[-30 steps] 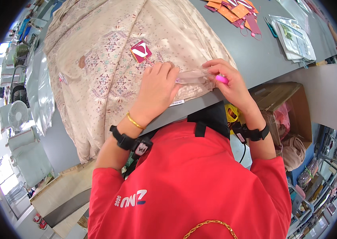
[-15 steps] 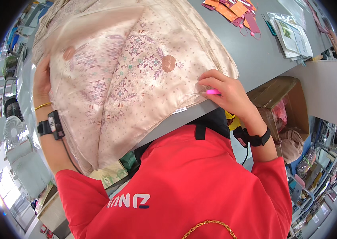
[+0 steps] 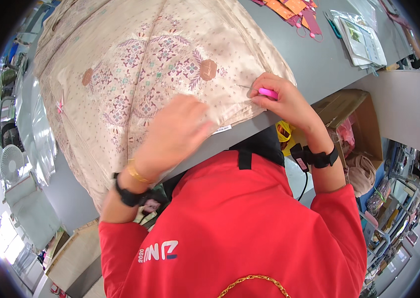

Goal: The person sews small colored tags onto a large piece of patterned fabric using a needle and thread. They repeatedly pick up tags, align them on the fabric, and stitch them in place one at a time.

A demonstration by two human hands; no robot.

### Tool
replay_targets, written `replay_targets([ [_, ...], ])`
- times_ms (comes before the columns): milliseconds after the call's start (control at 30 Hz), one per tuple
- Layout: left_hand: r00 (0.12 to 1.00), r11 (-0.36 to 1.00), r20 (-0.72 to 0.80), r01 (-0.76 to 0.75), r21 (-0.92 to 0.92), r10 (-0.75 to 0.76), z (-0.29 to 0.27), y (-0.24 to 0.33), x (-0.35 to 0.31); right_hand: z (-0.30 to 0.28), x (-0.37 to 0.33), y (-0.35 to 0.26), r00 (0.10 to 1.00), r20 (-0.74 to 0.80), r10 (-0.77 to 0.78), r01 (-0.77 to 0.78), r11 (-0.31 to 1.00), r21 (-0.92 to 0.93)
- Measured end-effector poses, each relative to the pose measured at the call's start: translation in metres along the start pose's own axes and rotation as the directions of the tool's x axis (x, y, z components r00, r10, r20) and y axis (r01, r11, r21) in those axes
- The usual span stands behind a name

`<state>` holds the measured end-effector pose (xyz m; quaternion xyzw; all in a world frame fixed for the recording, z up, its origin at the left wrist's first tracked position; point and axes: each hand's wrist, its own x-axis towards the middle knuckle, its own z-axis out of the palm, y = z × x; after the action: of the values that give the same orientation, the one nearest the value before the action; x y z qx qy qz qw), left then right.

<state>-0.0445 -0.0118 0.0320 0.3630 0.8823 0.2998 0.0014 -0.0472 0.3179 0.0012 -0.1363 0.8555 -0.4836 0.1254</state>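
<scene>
Down at 6 o'clock, nearest, is a red shirt. At 10 o'clock the left hand is over the cloth; it is blurry, so I cannot tell if its fingers are spread or pinching. At 2 o'clock the right hand pinches a pink-handled tool with a thin metal point.

The cream cloth lies at 11 o'clock on a gray table. It looks soft and a bit shiny, with purple flowers, green bits, tiny dots, 2 brown patches and 1 long line down it. A white label sticks out at its near edge.

Farther off, orange and dark red tags lie at 1 o'clock.
</scene>
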Motion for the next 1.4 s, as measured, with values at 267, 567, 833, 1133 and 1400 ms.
replay_targets([
  [267,0.995,0.994,0.024,0.101,-0.05,-0.1,0.035,0.016,0.022,-0.003,-0.02,0.008,0.994,-0.107,0.021,-0.012,0.996,0.088],
  [567,0.878,0.83,0.408,0.413,-0.375,-0.252,0.014,0.0,0.035,0.009,-0.025,-0.001,0.971,-0.17,-0.167,0.161,0.986,-0.05],
  [833,0.772,0.605,0.471,0.631,-0.485,-0.427,0.008,-0.013,0.033,0.018,-0.019,-0.012,0.928,-0.269,-0.257,0.2,0.954,-0.221],
  [1133,0.99,0.982,-0.14,-0.003,0.191,0.03,0.003,0.008,0.042,0.018,-0.027,-0.016,0.97,-0.242,0.038,-0.07,0.99,-0.125],
  [1400,0.92,0.875,0.211,0.382,-0.296,-0.33,0.057,0.023,0.036,0.01,-0.044,-0.005,0.956,-0.292,0.01,-0.052,0.989,-0.138],
])
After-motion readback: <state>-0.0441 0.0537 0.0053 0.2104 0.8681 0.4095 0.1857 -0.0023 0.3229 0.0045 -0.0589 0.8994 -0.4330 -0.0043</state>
